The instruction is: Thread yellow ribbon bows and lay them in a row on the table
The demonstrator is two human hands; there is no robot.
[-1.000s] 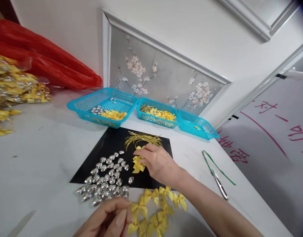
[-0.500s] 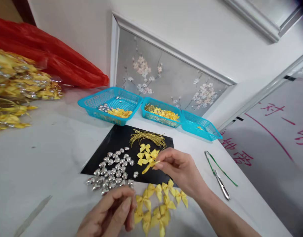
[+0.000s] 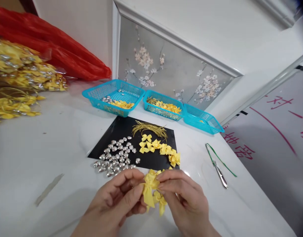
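A: Where's the yellow bow (image 3: 149, 191)?
B: Up between both hands, above the desk (image 3: 74, 138), just off the near edge of the black sheet (image 3: 112, 130).
A: How do the fingers hold it?
B: The left hand (image 3: 117, 200) pinches its left side between thumb and forefinger, the other fingers curled in. The right hand (image 3: 184, 197) has its thumb and fingertips pressed together on the right side.
A: What's beneath?
B: Loose bows (image 3: 161, 201) on the desk, partly hidden by the hands, so I can't count them.
A: And on the sheet?
B: A line of bows (image 3: 163, 149) reaches toward its near right corner. Silver hearts (image 3: 117, 154) cover the left part and spill over the near edge onto the desk. Gold ties (image 3: 150, 127) lie bunched by the far edge.
A: Farther out?
B: Three blue baskets stand along the desk's far edge: the left one (image 3: 105, 107) with hearts and yellow pieces, the middle one (image 3: 161, 113) with gold ties and yellow pieces, the right one (image 3: 201, 126) with a small yellow bit. A framed blossom picture (image 3: 173, 69) is behind them.
A: The sides?
B: Toward the right edge lie a slim metal tool (image 3: 220, 176) and a green cord (image 3: 224, 164); beyond that edge is a whiteboard (image 3: 272, 158) with red writing. At the far left are a clear bag (image 3: 30, 70) of bows and hearts and red plastic (image 3: 55, 46).
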